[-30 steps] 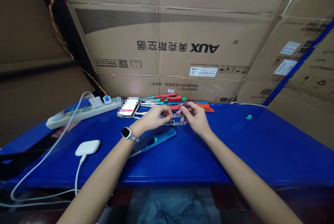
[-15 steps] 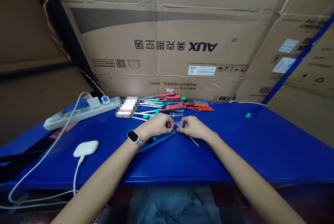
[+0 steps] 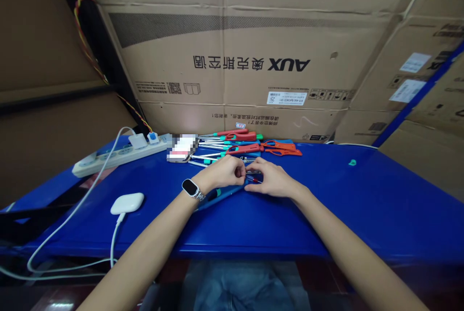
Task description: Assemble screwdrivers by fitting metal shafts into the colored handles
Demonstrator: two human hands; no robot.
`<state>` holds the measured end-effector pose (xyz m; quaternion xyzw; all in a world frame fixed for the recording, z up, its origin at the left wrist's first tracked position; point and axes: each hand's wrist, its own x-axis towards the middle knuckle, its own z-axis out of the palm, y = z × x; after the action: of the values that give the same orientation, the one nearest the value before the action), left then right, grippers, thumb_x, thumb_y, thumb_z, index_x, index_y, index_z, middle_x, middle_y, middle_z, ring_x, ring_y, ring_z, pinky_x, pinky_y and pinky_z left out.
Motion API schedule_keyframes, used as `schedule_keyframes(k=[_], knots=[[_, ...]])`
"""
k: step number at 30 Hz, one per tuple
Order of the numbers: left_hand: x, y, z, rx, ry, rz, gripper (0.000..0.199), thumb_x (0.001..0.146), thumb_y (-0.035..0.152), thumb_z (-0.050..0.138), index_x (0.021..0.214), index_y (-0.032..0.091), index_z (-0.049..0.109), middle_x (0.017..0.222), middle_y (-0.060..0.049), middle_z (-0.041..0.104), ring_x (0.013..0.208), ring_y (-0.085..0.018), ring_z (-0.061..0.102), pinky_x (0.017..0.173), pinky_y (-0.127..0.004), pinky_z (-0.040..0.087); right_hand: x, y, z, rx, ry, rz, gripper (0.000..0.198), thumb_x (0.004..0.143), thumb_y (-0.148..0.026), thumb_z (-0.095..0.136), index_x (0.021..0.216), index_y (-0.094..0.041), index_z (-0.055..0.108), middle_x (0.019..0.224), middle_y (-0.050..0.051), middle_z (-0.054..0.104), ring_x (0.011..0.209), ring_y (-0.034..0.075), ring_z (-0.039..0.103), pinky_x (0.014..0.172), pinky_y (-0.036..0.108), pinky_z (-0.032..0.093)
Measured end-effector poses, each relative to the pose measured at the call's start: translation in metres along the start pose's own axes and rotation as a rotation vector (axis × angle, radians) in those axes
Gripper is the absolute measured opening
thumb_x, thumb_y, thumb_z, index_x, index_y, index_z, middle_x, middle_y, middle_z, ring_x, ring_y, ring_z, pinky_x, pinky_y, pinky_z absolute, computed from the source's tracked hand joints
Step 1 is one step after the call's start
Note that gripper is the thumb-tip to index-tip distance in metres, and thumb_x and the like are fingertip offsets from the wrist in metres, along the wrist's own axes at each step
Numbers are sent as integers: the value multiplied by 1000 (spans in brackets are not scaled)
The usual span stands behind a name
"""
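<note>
Over the middle of the table, my left hand (image 3: 232, 171) has its fingertips pinched together; what they grip is hidden. My right hand (image 3: 275, 179) faces it, thumb and fingers curled around a small thin part with a red end (image 3: 256, 180). A slim metal-looking piece (image 3: 253, 172) lies between both hands, too small to name exactly. Beneath my left wrist rests a long blue lighter casing (image 3: 221, 198), partly covered. Just behind my hands are several long-necked lighters, among them a red one (image 3: 244, 148), with metal tubes pointing left.
Orange lighter casing halves (image 3: 284, 152) lie at the back right of the pile. A phone (image 3: 183, 149) and a power strip (image 3: 116, 156) are at left, with a white earphone case (image 3: 126, 203) on a cable. A small green piece (image 3: 352, 162) sits right. Cardboard (image 3: 253, 35) stands behind.
My right hand has opened its grasp slightly and turned; the thin rod that stuck out below it no longer shows, and a red end now appears. The whole view has shifted slightly.
</note>
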<state>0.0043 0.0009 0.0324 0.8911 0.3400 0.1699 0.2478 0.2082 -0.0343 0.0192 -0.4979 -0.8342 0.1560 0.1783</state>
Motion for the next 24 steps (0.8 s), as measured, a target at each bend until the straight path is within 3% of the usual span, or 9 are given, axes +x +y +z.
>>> schedule_keyframes(k=[7,11,14,20,24], knots=[[-1,2,-7,-65,99,76,6,72,17,65,77,16,69,75,-2,70,69,-15,62,67,-25,47,7,7,8,312,71,-160,33,77,-41,77,102,-21,71,101,4,61,94,19,60,88,33,46],[-5,5,-21,-138,321,143,15,85,28,61,88,16,69,84,-4,71,77,-16,64,72,-27,49,9,11,5,687,64,-79,40,73,-43,79,100,-18,62,92,2,68,81,17,64,78,32,51],[-11,2,-35,-197,470,110,24,91,38,57,93,17,68,87,-5,71,82,-17,64,73,-28,49,12,11,3,998,64,-23,46,71,-45,80,98,-21,52,88,1,71,79,17,69,75,33,54],[-16,-10,-53,-318,519,73,31,88,46,61,85,16,67,77,-4,67,74,-15,61,69,-28,48,14,7,-4,1284,245,51,47,73,-53,76,95,-24,46,76,-4,69,63,17,70,61,28,53],[-12,-9,-45,-280,565,60,32,90,47,57,88,16,64,80,-3,66,76,-16,60,69,-27,45,17,-1,-4,1322,379,175,49,73,-66,68,83,-24,46,66,-4,61,49,14,59,47,27,49]])
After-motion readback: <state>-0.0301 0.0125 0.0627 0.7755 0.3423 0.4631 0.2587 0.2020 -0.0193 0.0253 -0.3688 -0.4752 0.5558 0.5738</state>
